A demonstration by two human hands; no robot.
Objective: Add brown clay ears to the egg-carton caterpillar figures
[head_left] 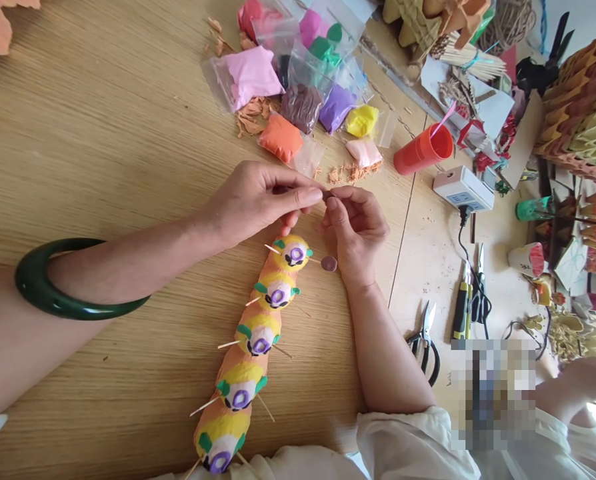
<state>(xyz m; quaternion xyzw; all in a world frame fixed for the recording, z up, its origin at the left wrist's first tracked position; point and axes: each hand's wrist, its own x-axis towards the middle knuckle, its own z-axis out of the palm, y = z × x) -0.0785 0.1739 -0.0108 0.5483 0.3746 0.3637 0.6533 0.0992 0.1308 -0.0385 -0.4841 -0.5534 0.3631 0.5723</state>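
Note:
My left hand (258, 200) and my right hand (355, 227) meet fingertip to fingertip above a wooden table (103, 133), both pinched on a tiny dark bit of clay (328, 197). Just below them lies a long caterpillar-like model (258, 333) of several yellow and orange clay segments, each with purple and green spots and toothpicks stuck in its sides. One toothpick on the top segment carries a small brown clay ball (329, 263). A dark green bangle (68, 280) circles my left forearm.
Small bags of coloured clay (298, 80) lie at the back: pink, orange, brown, purple, yellow. To the right are an orange cup (423, 150), a white power strip (463, 188), scissors (425, 340), pliers (471, 300), folded paper models (583, 107) and another person's hand (578, 380).

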